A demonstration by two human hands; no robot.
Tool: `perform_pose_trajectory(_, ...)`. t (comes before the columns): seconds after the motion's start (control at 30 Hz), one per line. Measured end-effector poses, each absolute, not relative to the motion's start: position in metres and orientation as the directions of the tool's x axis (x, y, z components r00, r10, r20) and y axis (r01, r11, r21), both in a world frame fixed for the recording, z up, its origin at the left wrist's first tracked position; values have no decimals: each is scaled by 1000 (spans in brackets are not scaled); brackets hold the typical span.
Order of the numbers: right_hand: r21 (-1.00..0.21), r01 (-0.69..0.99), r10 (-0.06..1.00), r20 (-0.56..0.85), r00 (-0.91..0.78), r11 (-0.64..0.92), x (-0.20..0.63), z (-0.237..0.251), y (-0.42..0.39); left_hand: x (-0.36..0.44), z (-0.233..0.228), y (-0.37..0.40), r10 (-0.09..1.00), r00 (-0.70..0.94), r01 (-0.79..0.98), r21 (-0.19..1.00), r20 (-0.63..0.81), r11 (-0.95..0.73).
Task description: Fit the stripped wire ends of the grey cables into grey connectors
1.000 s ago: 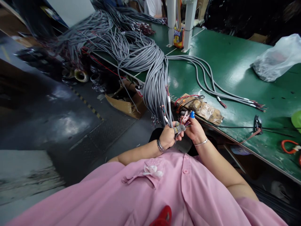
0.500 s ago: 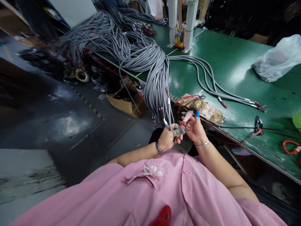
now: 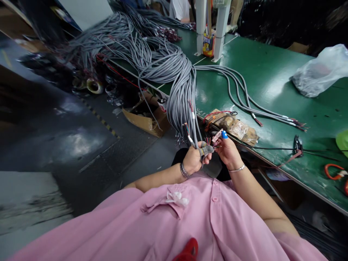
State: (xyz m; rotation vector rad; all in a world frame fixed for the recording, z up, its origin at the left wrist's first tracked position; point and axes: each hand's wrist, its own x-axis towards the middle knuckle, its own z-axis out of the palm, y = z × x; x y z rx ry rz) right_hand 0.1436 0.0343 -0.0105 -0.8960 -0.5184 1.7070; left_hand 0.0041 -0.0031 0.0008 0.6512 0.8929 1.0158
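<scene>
My left hand (image 3: 196, 156), with grey covers on its thumb and a finger, is closed around the end of a grey cable (image 3: 196, 139). Thin coloured wires (image 3: 208, 140) fan out of that end, past the fingertips. Close on its right, my right hand (image 3: 228, 152) wears a blue cover on the thumb and a pinkish wrap on a finger. Its fingers are drawn together at the tips of the wires; exactly which wires they pinch is hidden. Beside the left hand hangs a large bundle of grey cables (image 3: 178, 79), some with white sleeves and bare wire ends.
The green table (image 3: 261, 83) carries a few separate cables (image 3: 268, 110), a taped cardboard piece (image 3: 235, 127), a clear plastic bag (image 3: 319, 72) and orange-handled pliers (image 3: 334, 171). White posts (image 3: 200, 27) rise at the back. An open cardboard box (image 3: 145, 117) sits below the table edge.
My right thumb and wrapped finger have come together and closed in on the wire ends. My left hand keeps its grip on the cable.
</scene>
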Motion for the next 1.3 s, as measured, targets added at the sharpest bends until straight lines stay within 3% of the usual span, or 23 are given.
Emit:
perform_pose_trajectory(0.3,-641,-673,924,-327,-197,-370,145,-11,37,13,-1,0,931,174,-499,787,-320,363)
perform_pose_trajectory(0.43,-659,-659,928,-320,-190,-363,143,-8,36,14,-4,1,932,156,-508,782,-328,361)
perform_pose_trajectory(0.77,-598,-699,917,-316,-244,-392,146,-15,35,11,-7,-3,929,158,-435,821,-333,369)
perform_pose_trajectory(0.97,-754,-456,862,-290,-416,-474,163,-19,16,5,-10,-10,944,152,-385,862,-294,330)
perform_pose_trajectory(1.17,-924,-290,957,-190,-219,-250,158,-16,-2,2,-19,-13,935,245,-218,925,-256,311)
perform_pose_trajectory(1.3,-972,-159,960,-129,-250,-172,156,-10,0,-1,-18,-11,899,348,-105,942,-264,317)
